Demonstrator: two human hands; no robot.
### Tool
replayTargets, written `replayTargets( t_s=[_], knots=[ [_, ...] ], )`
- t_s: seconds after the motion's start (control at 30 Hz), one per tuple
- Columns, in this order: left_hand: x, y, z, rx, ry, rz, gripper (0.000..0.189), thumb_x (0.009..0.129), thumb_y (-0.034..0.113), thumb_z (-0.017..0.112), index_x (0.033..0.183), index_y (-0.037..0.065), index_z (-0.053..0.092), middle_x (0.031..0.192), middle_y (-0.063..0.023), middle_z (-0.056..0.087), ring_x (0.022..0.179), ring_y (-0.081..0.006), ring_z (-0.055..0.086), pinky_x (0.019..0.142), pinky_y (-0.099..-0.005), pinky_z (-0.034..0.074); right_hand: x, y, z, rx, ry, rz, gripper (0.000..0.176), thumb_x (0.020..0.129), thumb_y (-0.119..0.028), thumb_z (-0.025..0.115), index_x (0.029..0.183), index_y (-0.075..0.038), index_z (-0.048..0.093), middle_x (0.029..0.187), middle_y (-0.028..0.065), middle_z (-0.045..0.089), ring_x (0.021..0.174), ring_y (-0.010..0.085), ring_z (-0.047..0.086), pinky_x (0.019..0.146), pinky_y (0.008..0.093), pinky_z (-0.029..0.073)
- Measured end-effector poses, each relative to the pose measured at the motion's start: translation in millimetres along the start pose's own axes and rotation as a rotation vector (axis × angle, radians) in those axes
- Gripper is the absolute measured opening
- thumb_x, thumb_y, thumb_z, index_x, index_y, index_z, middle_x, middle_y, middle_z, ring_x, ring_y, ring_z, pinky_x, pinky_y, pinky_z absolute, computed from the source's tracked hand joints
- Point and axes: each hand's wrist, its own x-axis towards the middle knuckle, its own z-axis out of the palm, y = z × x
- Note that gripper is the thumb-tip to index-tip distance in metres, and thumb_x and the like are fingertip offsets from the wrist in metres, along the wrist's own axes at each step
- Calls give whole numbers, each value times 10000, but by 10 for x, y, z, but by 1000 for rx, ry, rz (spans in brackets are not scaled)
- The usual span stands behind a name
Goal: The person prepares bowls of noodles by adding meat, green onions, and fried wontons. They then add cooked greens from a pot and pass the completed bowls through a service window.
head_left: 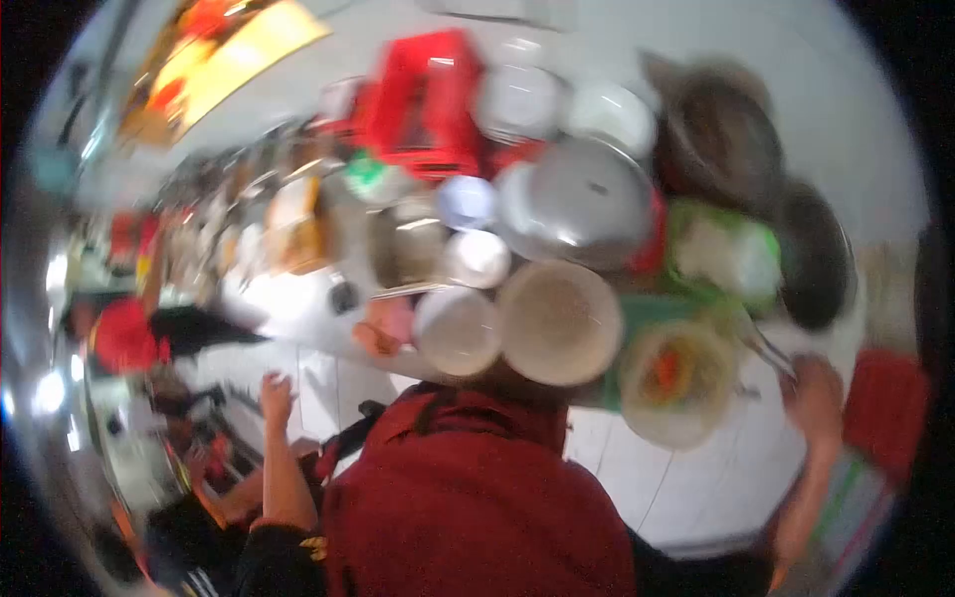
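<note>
My right hand (814, 398) is closed on a thin-handled utensil (771, 350) at the right of the table; blur hides its exact kind. Just left of it stands a pale round bowl (686, 423) with orange-red and light pieces (668, 376) in it. Under the bowl's far side lies a green board (642, 318). My left hand (277, 398) is raised out to the left, away from the table, with loosely bent fingers and nothing visible in them. Nearest my body on the table are a large beige bowl (559, 323) and a smaller white bowl (457, 331).
A big metal lid or pan (589, 204), a red basket (423, 99), a green tray (721, 257) with pale food and dark pans (726, 144) crowd the table. A person in a red top (127, 336) is at the left. A red stool-like object (885, 413) stands at the right.
</note>
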Motion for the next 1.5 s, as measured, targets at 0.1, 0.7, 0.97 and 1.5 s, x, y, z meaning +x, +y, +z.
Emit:
replayTargets(
  t_s=[0.1, 0.7, 0.97, 1.5],
  knots=[
    [257, -91, -6, 131, 75, 163, 401, 836, 230, 670, 1135, 7, 521, 842, -155, 636, 589, -191, 635, 539, -312, 528, -179, -84, -417, 39, 253, -12, 317, 860, -149, 598, 1121, 29, 584, 1045, 237, 594, 964, 412, 581, 834, 473, 460],
    [3224, 958, 157, -22, 178, 517, 437, 759, 282, 765, 1049, -7, 612, 951, -163, 602, 849, -297, 592, 758, -385, 485, 1911, -7816, -1167, 176, 326, -735, 245, 816, -270, 638, 940, -61, 607, 904, 132, 652, 823, 325, 655, 689, 437, 524],
    [3132, 1235, 398, 20, -46, 740, 177, 829, 208, 649, 815, 35, 615, 800, -191, 616, 780, -385, 598, 696, -463, 473, 1994, -8254, -837, 10, 94, -557, 292, 829, -311, 616, 939, -41, 628, 936, 157, 666, 843, 340, 670, 735, 441, 532],
    [2323, 1546, 1129, -66, -359, 989, 134, 822, 89, 604, 919, -3, 596, 870, -183, 627, 759, -381, 624, 650, -436, 499, 1198, -6867, -869, 854, 57, -61, 337, 864, -256, 647, 1083, -4, 603, 975, 190, 667, 889, 295, 651, 789, 373, 487]
  ],
)
